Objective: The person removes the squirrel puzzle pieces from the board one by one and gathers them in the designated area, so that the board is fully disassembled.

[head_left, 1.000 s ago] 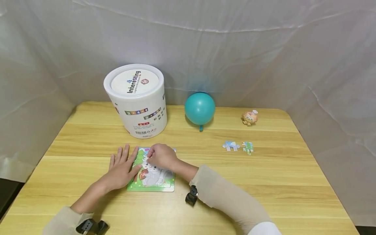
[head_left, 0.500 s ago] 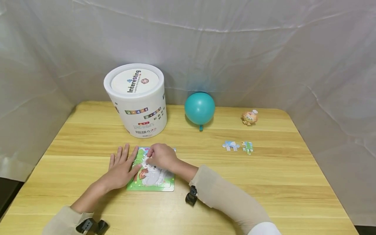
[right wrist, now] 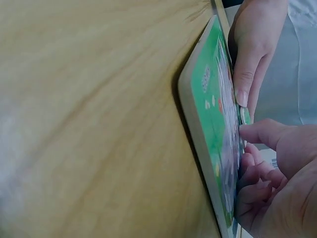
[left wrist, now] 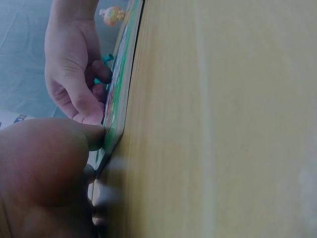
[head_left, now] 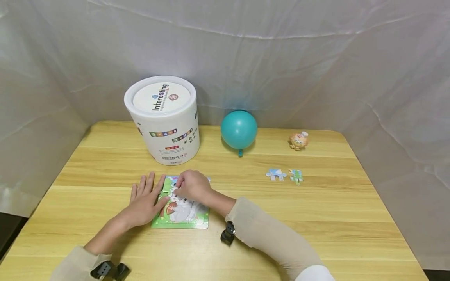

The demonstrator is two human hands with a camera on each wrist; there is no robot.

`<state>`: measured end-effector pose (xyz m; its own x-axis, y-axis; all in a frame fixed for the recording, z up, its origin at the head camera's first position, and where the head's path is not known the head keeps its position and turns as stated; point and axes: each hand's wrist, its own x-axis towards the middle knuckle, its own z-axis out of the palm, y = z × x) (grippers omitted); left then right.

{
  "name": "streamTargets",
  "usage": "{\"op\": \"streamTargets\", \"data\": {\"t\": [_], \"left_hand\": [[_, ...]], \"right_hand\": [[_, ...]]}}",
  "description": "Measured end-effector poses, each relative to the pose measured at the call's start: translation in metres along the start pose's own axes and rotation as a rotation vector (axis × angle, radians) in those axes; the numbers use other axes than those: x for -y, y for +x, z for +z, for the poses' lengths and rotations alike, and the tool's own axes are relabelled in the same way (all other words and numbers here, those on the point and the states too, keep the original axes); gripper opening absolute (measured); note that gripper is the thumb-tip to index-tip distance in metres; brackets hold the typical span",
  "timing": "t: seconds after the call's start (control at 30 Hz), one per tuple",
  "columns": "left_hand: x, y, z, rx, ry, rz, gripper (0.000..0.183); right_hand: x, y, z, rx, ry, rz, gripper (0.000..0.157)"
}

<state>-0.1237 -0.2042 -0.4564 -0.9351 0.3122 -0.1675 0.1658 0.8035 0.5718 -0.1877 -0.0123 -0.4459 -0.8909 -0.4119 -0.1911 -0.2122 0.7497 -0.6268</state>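
Closed tub [head_left: 165, 136] stands near back edge of counter [head_left: 351, 218]; left hand [head_left: 145, 205] spreads over edge of tray [head_left: 180, 226], right hand [head_left: 194, 188] pinches green piece [right wrist: 245, 116].

Your right sleeve [head_left: 274, 234] was beige, meeting white cloth [head_left: 315, 274] at five o'clock; your left sleeve [head_left: 75, 266] matched it. At six and seven o'clock, small black cameras [head_left: 227, 237] sat by the cuffs [head_left: 237, 210].

Bright, soft head view (small glare on the balloon [head_left: 239, 130]), wrist views dimmer.
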Motion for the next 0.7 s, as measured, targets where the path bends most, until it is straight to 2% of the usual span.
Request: {"op": "streamTargets", "data": {"t": [0.1, 0.27, 0.5, 0.7], "left_hand": [[0.0, 0.0, 0.0, 0.011, 0.013, -0.007, 0.073], [0.0, -0.001, 0.001, 0.007, 0.018, -0.011, 0.073], [0.002, 0.0, 0.001, 0.0, 0.025, -0.004, 0.073], [0.001, 0.0, 0.001, 0.002, 0.021, -0.004, 0.074]], "right_hand": [[-0.002, -0.001, -0.002, -0.011, 0.055, -0.011, 0.015], [-0.005, -0.002, -0.006, -0.023, 0.223, -0.002, 0.013], [-0.012, -0.002, -0.009, -0.001, 0.436, 0.071, 0.009], [-0.031, -0.008, -0.023, 0.01, 0.584, 0.126, 0.013]]}}
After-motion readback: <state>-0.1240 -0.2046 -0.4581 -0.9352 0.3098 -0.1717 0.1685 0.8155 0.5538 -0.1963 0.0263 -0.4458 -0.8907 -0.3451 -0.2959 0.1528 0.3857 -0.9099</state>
